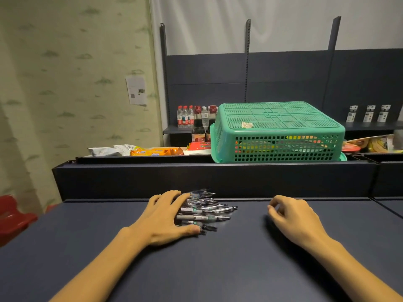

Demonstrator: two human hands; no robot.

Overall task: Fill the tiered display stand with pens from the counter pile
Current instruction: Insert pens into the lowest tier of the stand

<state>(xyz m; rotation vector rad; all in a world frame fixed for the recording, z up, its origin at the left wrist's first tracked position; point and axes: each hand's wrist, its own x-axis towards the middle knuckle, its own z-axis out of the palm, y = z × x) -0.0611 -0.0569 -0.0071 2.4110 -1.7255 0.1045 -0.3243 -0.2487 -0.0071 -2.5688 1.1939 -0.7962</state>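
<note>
A pile of pens (pixel 207 211) with clear barrels and dark tips lies on the dark blue counter (pixel 218 269), close to its raised back ledge. My left hand (pixel 165 219) rests on the left side of the pile, fingers spread over the pens and thumb along the nearest ones. My right hand (pixel 294 216) hovers over the bare counter to the right of the pile, fingers loosely curled and holding nothing. No tiered display stand is in view.
Behind the ledge, an upturned green plastic basket (pixel 277 131) sits among snack packets (pixel 152 151). Bottles (pixel 194 118) stand on a dark shelf further back, small boxes (pixel 368 113) at the far right. A red chair (pixel 13 216) stands left of the counter.
</note>
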